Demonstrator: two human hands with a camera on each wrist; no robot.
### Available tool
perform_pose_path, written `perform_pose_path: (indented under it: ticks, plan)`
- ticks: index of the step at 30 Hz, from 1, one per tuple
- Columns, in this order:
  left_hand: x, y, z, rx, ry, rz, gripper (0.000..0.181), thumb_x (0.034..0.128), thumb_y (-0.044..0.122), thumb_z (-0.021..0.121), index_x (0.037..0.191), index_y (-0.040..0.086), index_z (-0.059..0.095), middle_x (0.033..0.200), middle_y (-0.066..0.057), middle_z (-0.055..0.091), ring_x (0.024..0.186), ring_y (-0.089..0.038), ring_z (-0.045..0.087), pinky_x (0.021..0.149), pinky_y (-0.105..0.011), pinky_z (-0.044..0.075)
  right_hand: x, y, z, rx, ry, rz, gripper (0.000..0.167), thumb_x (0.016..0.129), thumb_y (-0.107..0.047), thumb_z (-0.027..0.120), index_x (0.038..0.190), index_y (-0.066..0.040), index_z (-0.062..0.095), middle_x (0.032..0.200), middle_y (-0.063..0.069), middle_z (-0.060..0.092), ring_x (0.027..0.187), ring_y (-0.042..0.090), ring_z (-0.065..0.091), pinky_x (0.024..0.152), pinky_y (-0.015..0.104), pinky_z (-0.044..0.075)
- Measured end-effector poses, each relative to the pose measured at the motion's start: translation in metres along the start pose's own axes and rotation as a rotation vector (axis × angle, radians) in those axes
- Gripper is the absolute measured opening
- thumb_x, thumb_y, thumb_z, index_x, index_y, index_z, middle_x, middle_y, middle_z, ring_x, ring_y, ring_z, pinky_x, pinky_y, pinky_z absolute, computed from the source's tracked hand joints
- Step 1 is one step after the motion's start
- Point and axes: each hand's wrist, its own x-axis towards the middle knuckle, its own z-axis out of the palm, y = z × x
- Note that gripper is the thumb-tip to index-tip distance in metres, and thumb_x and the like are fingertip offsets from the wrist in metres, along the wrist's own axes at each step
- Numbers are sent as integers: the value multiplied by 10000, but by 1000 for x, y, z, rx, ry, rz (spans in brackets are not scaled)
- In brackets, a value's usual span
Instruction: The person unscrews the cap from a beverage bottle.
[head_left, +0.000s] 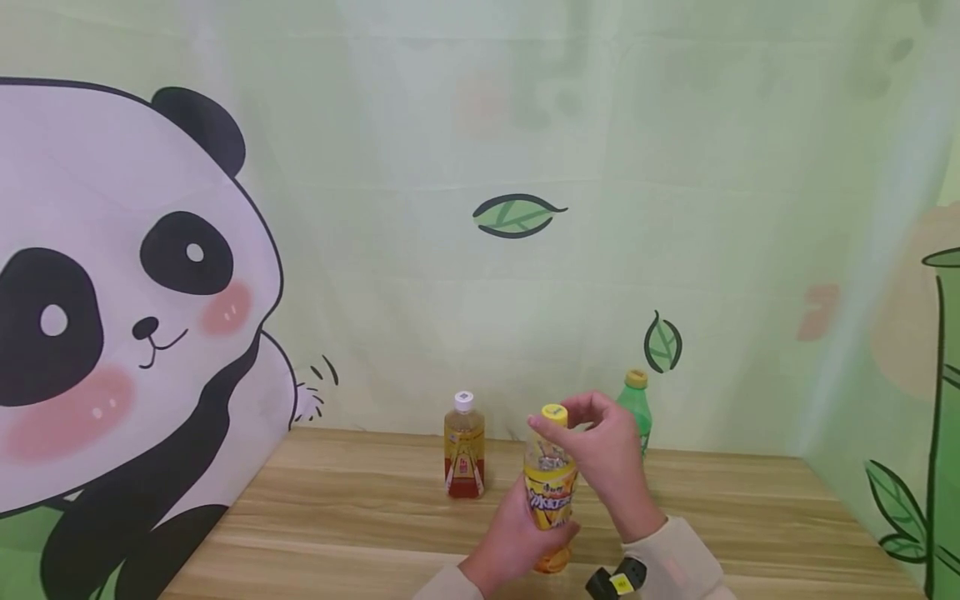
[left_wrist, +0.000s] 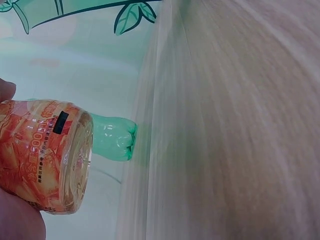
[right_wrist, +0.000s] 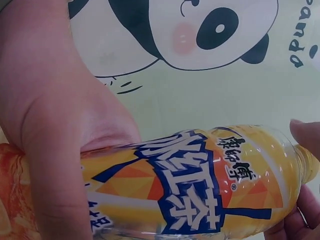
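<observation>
In the head view, a yellow-labelled iced tea bottle (head_left: 551, 492) with a yellow cap (head_left: 554, 412) is held upright above the table. My left hand (head_left: 517, 533) grips its lower body, fingers wrapped round the label. At the top, my right hand (head_left: 611, 454) pinches the cap between thumb and fingers. The right wrist view shows the label (right_wrist: 190, 185) up close, with the left hand (right_wrist: 55, 115) around the lower part and right fingertips (right_wrist: 306, 134) at the neck. The bottle's base (left_wrist: 75, 160) appears in the left wrist view, off the tabletop.
A white-capped bottle of reddish-brown drink (head_left: 464, 450) stands left of the hands on the wooden table (head_left: 360, 517). Behind the right hand is a green bottle (head_left: 636, 404) with a yellow-brown cap. A panda-printed backdrop (head_left: 420, 292) hangs along the table's back edge.
</observation>
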Motion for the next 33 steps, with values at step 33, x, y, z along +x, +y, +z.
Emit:
perform_pose_path:
  ticks: [33]
  plan:
    - [1,-5,-2,-18,-4,25,626,866,154,801,1393,207,467,1232,-7,655,1113,-209,656,940,-294,535,3,5,-2,35,-60,-78,236,843,-273,850,1051,-169,809,966,33,718,911,189,607,773,306,502]
